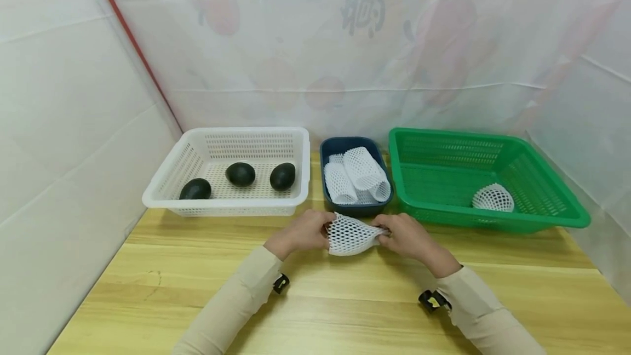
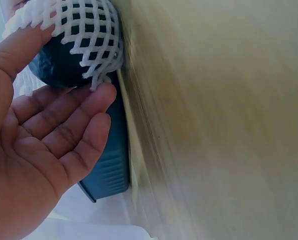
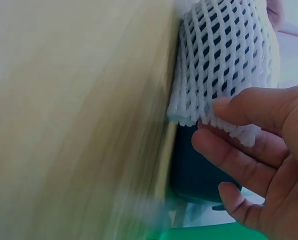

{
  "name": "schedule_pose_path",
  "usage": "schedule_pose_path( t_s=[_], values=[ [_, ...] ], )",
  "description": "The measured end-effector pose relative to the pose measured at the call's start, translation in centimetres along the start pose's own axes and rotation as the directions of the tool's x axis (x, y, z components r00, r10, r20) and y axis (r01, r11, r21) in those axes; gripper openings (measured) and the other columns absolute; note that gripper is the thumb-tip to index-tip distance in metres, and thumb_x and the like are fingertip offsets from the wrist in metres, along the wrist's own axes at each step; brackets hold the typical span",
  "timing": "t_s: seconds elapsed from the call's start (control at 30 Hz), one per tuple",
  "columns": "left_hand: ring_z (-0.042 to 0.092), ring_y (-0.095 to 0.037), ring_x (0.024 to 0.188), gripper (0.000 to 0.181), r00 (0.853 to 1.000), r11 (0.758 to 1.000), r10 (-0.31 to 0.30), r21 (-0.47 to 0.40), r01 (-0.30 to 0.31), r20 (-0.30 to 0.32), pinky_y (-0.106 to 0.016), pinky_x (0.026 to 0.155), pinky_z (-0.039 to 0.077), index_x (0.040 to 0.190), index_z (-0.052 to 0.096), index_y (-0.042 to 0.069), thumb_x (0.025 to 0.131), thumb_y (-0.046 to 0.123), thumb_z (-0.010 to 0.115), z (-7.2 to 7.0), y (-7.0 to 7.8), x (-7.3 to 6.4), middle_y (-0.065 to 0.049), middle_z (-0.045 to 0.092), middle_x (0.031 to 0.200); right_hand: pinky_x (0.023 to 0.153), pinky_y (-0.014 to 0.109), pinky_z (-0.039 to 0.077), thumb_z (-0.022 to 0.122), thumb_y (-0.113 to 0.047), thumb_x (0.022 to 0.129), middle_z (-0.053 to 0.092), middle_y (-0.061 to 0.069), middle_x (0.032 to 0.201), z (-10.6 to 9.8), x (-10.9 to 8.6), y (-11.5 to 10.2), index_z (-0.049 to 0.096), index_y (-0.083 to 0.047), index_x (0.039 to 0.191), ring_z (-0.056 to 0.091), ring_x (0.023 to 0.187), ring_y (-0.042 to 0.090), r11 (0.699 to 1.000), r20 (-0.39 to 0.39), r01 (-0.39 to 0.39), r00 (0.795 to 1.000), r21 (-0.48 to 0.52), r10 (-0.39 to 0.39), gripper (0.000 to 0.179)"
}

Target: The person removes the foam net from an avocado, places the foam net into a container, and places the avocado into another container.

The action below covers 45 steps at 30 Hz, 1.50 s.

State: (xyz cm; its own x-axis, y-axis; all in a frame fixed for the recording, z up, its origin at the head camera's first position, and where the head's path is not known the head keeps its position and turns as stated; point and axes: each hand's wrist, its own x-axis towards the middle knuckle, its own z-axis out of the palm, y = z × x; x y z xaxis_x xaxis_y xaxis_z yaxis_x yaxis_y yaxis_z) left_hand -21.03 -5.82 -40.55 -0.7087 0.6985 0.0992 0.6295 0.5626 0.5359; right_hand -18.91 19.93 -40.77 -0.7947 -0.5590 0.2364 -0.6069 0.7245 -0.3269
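A white foam net sleeve (image 1: 351,236) lies stretched between my two hands over the wooden table. In the left wrist view a dark avocado (image 2: 56,62) sits inside its open end, mostly covered by the mesh. My left hand (image 1: 307,230) holds the avocado and the sleeve's edge, thumb on one side and fingertips on the other. At the opposite end, my right hand (image 1: 408,236) pinches the gathered mesh between thumb and fingers. Dark fruit shows through the holes in the right wrist view.
Behind the hands stands a dark blue bin (image 1: 357,211) with several rolled foam sleeves (image 1: 362,169). A white basket (image 1: 227,203) at left contains three avocados (image 1: 240,174). The green basket (image 1: 443,211) at right has one net-covered fruit (image 1: 493,198). Plastic sheeting encloses the table's back and sides.
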Motion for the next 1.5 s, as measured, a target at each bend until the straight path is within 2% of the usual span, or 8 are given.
schedule_pose_path(
  t_s=[0.17, 0.37, 0.53, 0.73, 0.97, 1.13, 1.27, 1.5],
  values=[
    [0.056, -0.007, 0.070, 0.032, 1.000, 0.997, 0.016, -0.072, -0.016, -0.010, -0.017, 0.062, 0.046, 0.089, 0.057, 0.011, 0.065, 0.002, 0.076, 0.0, -0.4, -0.5, 0.004, 0.059, 0.080, 0.052, 0.026, 0.041, 0.072, -0.003, 0.071, 0.063, -0.006, 0.074, -0.8, 0.3, -0.2, 0.069, -0.011, 0.084, 0.047, 0.058, 0.006, 1.000, -0.007, -0.003, 1.000, -0.007, 0.003, 0.016],
    [0.063, -0.018, 0.082, 0.045, 1.000, 0.979, -0.002, -0.202, 0.000, -0.011, -0.022, 0.071, 0.050, 0.108, 0.059, 0.003, 0.068, 0.006, 0.079, -0.5, -0.8, -1.2, -0.006, 0.063, 0.094, 0.049, 0.026, 0.041, 0.074, -0.001, 0.070, 0.062, -0.006, 0.071, -1.8, 0.3, 0.0, 0.069, -0.012, 0.080, 0.047, 0.055, 0.005, 1.000, -0.023, -0.018, 1.000, -0.007, 0.018, 0.015],
    [0.063, -0.018, 0.078, 0.058, 1.000, 0.979, -0.013, -0.202, 0.010, -0.012, -0.021, 0.069, 0.050, 0.119, 0.056, -0.003, 0.068, 0.010, 0.080, -0.8, -1.0, -1.6, -0.011, 0.063, 0.093, 0.050, 0.025, 0.041, 0.074, -0.002, 0.072, 0.063, -0.005, 0.071, -1.8, -0.1, 0.3, 0.069, -0.010, 0.082, 0.048, 0.056, 0.005, 0.999, 0.005, -0.032, 0.999, 0.004, 0.032, 0.013],
    [0.059, -0.012, 0.076, 0.062, 1.000, 0.980, -0.027, -0.199, 0.029, 0.012, -0.022, 0.067, 0.048, 0.121, 0.057, 0.004, 0.067, 0.021, 0.084, -0.9, -1.4, -1.9, -0.003, 0.064, 0.093, 0.051, 0.026, 0.042, 0.073, -0.001, 0.072, 0.063, -0.005, 0.072, -1.8, -0.8, 0.8, 0.070, -0.011, 0.082, 0.050, 0.058, 0.005, 0.998, 0.014, -0.065, 0.998, 0.009, 0.065, 0.014],
    [0.059, -0.011, 0.079, 0.061, 1.000, 0.974, -0.016, -0.227, 0.018, 0.012, -0.023, 0.070, 0.049, 0.122, 0.058, 0.006, 0.068, 0.019, 0.084, -0.9, -1.6, -2.0, -0.004, 0.064, 0.098, 0.051, 0.027, 0.041, 0.074, -0.001, 0.072, 0.062, -0.006, 0.072, -1.6, -0.9, 1.0, 0.068, -0.012, 0.080, 0.048, 0.058, 0.006, 0.998, 0.020, -0.057, 0.998, 0.018, 0.056, 0.015],
    [0.057, -0.016, 0.088, 0.081, 0.999, 0.982, -0.035, -0.183, 0.038, 0.021, -0.028, 0.077, 0.048, 0.136, 0.043, 0.005, 0.069, 0.022, 0.084, -0.9, -1.5, -2.2, -0.009, 0.058, 0.114, 0.067, 0.037, 0.049, 0.075, -0.002, 0.071, 0.066, 0.004, 0.092, -1.6, -1.2, 0.9, 0.066, -0.005, 0.099, 0.059, 0.079, 0.018, 0.998, 0.040, -0.047, 0.998, 0.034, 0.046, 0.029],
    [0.054, -0.019, 0.099, 0.088, 0.997, 0.986, -0.067, -0.149, 0.070, 0.029, -0.030, 0.084, 0.045, 0.141, 0.036, 0.007, 0.069, 0.025, 0.083, -0.9, -1.4, -2.4, -0.007, 0.051, 0.126, 0.084, 0.048, 0.045, 0.076, -0.005, 0.072, 0.060, 0.017, 0.113, -1.7, -1.5, 0.8, 0.056, 0.003, 0.118, 0.056, 0.103, 0.033, 0.998, 0.064, -0.036, 0.997, 0.056, 0.032, 0.051],
    [0.049, -0.017, 0.107, 0.082, 0.999, 0.992, -0.052, -0.117, 0.052, 0.006, -0.033, 0.094, 0.039, 0.136, 0.043, 0.006, 0.068, 0.026, 0.084, -1.0, -1.2, -2.5, -0.006, 0.051, 0.128, 0.085, 0.049, 0.045, 0.078, -0.007, 0.071, 0.059, 0.019, 0.114, -1.6, -1.4, 0.6, 0.050, 0.006, 0.123, 0.055, 0.103, 0.035, 0.996, 0.051, -0.036, 0.998, 0.080, 0.032, 0.060]
  ],
)
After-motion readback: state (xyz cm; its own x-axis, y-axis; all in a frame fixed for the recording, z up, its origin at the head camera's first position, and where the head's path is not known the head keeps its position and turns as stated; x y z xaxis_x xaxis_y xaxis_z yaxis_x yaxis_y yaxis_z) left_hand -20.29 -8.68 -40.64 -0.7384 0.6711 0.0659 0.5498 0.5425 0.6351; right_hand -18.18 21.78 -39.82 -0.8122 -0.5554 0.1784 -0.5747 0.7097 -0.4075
